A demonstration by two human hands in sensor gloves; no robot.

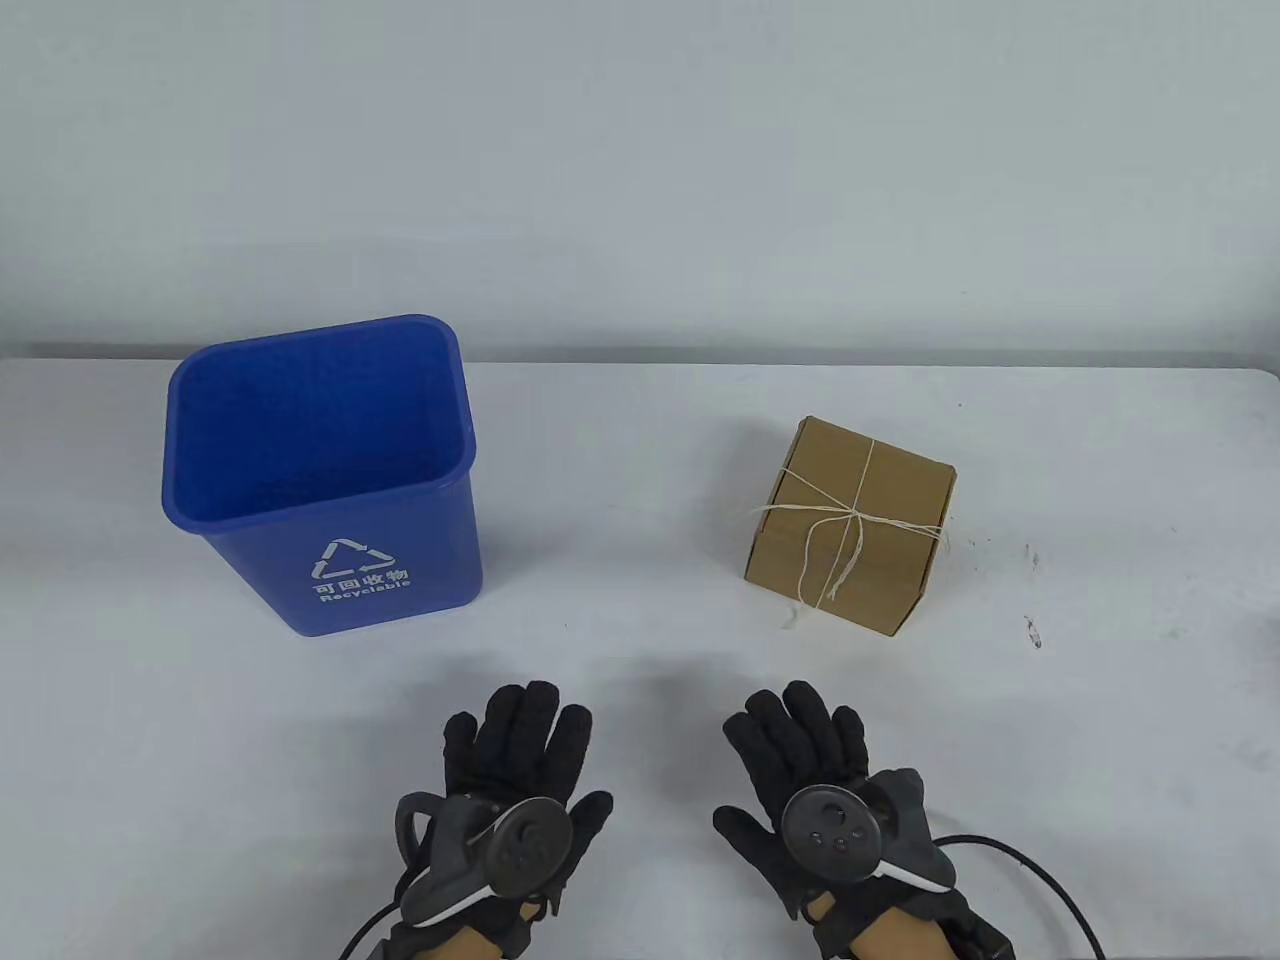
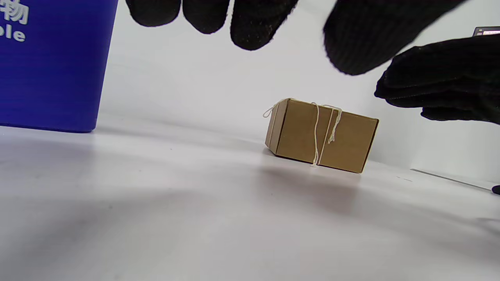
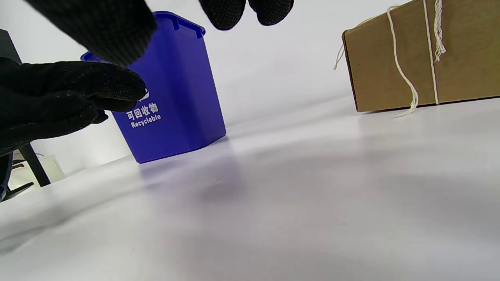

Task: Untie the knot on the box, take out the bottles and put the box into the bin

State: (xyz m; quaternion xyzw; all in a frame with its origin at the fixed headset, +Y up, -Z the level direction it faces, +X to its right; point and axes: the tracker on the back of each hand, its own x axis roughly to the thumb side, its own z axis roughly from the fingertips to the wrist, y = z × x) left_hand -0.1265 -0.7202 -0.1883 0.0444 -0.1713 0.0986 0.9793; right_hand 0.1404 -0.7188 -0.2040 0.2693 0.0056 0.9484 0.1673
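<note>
While both hands (image 1: 680, 780) hover flat and empty, the blue bin (image 1: 330, 480) reads "Recyclable" (white print).

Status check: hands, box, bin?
Left hand and right hand open, holding nothing. Box shut, string tied, apart from both hands. Bin upright at left. Nothing lies between hands and box.

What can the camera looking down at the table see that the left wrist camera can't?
Only the table view shows the inside of the blue bin, the knot on top of the box, and the trackers on the left hand and right hand. Only the left wrist view shows the box's side at table level. Both show box, string, bin and table.
</note>
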